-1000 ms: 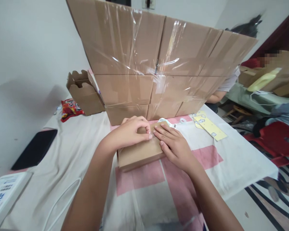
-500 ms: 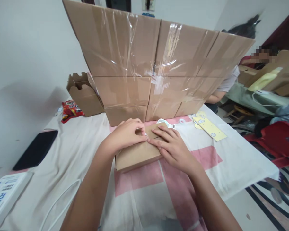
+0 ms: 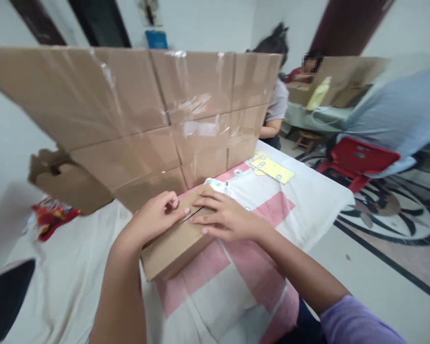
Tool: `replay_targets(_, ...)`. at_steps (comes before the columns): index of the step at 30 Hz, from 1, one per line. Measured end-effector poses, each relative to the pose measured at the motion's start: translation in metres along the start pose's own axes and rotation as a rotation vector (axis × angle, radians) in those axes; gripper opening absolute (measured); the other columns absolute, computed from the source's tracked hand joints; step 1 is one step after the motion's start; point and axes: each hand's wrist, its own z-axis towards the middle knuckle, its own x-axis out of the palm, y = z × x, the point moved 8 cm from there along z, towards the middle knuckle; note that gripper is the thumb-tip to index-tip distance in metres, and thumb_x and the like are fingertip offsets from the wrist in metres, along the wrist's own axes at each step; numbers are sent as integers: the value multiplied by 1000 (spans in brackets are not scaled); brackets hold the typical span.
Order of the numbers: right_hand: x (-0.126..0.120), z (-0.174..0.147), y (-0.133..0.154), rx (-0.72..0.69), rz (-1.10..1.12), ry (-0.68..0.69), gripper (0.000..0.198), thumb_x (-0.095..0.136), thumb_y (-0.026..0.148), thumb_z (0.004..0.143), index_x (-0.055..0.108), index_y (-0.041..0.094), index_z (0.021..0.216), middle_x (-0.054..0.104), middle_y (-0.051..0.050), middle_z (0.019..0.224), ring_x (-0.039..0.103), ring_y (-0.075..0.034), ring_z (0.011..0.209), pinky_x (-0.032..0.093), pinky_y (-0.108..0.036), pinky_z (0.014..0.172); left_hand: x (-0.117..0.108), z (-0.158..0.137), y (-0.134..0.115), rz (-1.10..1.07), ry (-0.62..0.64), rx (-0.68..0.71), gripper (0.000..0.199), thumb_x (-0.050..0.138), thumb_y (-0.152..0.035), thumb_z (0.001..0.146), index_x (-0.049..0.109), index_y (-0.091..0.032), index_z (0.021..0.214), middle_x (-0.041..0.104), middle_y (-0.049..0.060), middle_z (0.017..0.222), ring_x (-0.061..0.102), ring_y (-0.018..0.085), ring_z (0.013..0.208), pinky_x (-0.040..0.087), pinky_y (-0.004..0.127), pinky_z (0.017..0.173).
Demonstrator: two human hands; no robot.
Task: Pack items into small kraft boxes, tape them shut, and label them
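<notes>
Box (image 3: 175, 246) farther left, your view swung right | seam (image 3: 189, 217) work seems ongoing | left grip (image 3: 159, 215) curled, contents unclear | right grip (image 3: 224, 217) spread flat, holding nothing

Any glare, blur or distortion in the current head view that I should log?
Head view: white glare streaks the tall cardboard screen; head view, left: the red packet is smeared, its print unreadable; head view, centre: left hand, right hand and small box look clearer; head view, far left: the screen looks stretched, suggesting wide-lens distortion.
</notes>
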Motion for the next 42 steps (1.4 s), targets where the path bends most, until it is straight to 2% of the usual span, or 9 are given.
replay_targets(6, -3, 1, -3, 29, 39, -94, 27, 62, 44, 95, 73, 25, 111, 65, -7, 132, 46, -27, 137, 39, -44, 115, 12, 1, -2, -81, 138, 48, 40, 54, -64, 87, 43, -29, 104, 55, -1, 106, 54, 22, 101, 42, 34, 88)
replay_targets(11, -3, -12, -18, 48, 229, -166, 23, 58, 40, 97, 70, 23, 106, 59, -9, 140, 49, -22, 135, 38, -39, 115, 13, 0, -1, -117, 161, -2, 36, 50, -63, 90, 46, -31, 107, 60, 0, 110, 56, 26, 110, 43, 37, 95)
replay_targets(14, -14, -55, -77, 255, 265, -296, 31, 53, 37, 100, 62, 23, 126, 52, -13, 146, 48, -23, 137, 39, -44, 112, 9, -1, 2, -94, 126, -23, 36, 50, -63, 88, 50, -32, 106, 65, 0, 107, 60, 27, 101, 48, 39, 91)
replay_targets(17, -48, -134, -172, 643, 77, -511, 25, 54, 30, 97, 66, 20, 117, 62, -13, 124, 56, -25, 121, 43, -46, 106, 8, -1, 5, -72, 115, -43, 37, 47, -63, 88, 52, -31, 107, 66, 0, 103, 61, 27, 97, 49, 41, 88)
replay_targets(20, -77, -219, -259, 1165, -138, -430, 30, 55, 21, 95, 67, 13, 121, 58, -16, 125, 54, -26, 118, 40, -40, 107, 9, -1, 5, -66, 125, -42, 38, 46, -64, 89, 51, -31, 107, 66, 1, 109, 60, 27, 102, 47, 40, 90)
replay_targets(24, -96, -260, -307, 1288, -117, -322, 24, 68, 19, 85, 74, 6, 105, 59, -19, 111, 56, -27, 102, 42, -38, 95, 10, 0, 4, -74, 154, -67, 40, 44, -67, 90, 49, -31, 106, 64, 1, 116, 58, 28, 108, 43, 40, 92)
replay_targets(28, -91, -254, -313, 1266, -85, -303, 7, 65, 8, 79, 71, 10, 82, 60, -13, 102, 54, -21, 95, 39, -30, 88, 11, -1, 2, -80, 163, -75, 42, 43, -70, 90, 47, -31, 106, 63, 1, 114, 58, 28, 105, 43, 41, 92)
replay_targets(34, -90, -236, -294, 1236, 11, -456, 14, 50, 5, 82, 56, 14, 74, 60, -12, 98, 51, -18, 86, 39, -30, 81, 11, -2, 1, -76, 137, -37, 41, 43, -69, 91, 48, -31, 106, 63, 2, 118, 56, 31, 115, 42, 46, 99)
replay_targets(42, -48, -161, -217, 972, 564, -485, 14, 56, 31, 83, 54, 18, 87, 63, -4, 87, 61, -15, 78, 46, -26, 68, 6, -4, 0, -145, 98, -6, 42, 54, -65, 87, 55, -32, 112, 66, 4, 125, 59, 32, 119, 47, 43, 99)
